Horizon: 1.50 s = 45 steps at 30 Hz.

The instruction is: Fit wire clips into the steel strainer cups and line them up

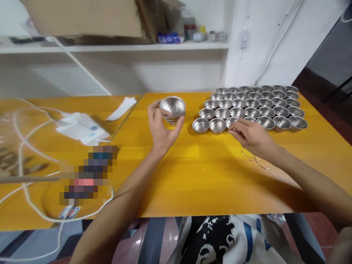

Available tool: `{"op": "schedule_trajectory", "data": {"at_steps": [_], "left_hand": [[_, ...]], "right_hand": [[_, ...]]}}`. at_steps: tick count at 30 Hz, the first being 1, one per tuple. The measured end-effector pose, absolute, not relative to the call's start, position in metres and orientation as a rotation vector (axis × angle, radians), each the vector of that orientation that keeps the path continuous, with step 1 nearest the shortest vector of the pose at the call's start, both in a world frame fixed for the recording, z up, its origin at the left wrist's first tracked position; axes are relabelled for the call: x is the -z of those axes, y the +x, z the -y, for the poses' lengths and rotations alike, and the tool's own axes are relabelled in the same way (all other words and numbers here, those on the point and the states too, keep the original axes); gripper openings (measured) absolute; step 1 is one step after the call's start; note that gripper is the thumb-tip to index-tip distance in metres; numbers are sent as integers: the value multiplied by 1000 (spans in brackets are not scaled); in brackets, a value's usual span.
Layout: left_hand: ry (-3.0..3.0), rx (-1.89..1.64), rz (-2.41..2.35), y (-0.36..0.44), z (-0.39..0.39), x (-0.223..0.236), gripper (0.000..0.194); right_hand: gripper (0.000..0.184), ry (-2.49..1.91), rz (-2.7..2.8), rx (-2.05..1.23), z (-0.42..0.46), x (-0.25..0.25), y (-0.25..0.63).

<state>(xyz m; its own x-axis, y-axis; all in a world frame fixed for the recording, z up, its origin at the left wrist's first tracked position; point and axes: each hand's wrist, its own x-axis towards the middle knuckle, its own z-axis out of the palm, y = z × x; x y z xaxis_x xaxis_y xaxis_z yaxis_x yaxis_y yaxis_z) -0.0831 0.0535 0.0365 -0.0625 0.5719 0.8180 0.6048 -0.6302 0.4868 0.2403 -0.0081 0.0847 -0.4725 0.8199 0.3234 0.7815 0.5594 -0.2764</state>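
My left hand (162,128) is closed round a small round metal filter basket (173,106) with holes in its bottom, raised above the yellow table. A second rim shows just under it, perhaps another basket stacked below. My right hand (250,137) has its thumb and fingers pinched together at the front row of baskets. Whatever lies between those fingertips is too small to make out. Beyond and around this hand, several rows of the same perforated baskets (217,125) stand close together, open side up. Several thin curved wires (260,163) lie on the table below my right wrist.
The yellow table (176,183) has a seam left of centre. On its left part lie a white power adapter (82,128), looping white cables (20,154), a white paper strip (122,109) and a pixelated object (89,174). Behind, a shelf (189,46) carries a cardboard box (85,18).
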Motion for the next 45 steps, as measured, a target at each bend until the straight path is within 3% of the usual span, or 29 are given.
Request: {"op": "schedule_trajectory", "data": {"at_steps": [8, 15, 30, 34, 39, 42, 45], "left_hand": [[-2870, 1944, 1310, -4, 20, -12, 73], [-2830, 1816, 1308, -5, 28, -13, 71], [-2949, 1822, 1359, -2, 30, -4, 78], [-2945, 1737, 1231, -2, 29, -7, 66], [-3067, 1654, 1166, 0, 28, -14, 49], [-3242, 1713, 1314, -4, 22, -15, 49], [-3382, 1828, 1408, -11, 11, -14, 55]], "right_hand": [[27, -922, 2206, -251, 12, -66, 226], [29, -886, 2182, -180, 8, -59, 227], [17, -916, 2091, -413, 14, -54, 216], [15, -947, 2023, -485, 17, -56, 213], [19, -979, 1756, -905, 19, -58, 208], [31, -893, 1648, -1303, 15, -60, 210], [35, -813, 1656, -1479, 10, -63, 214]]}}
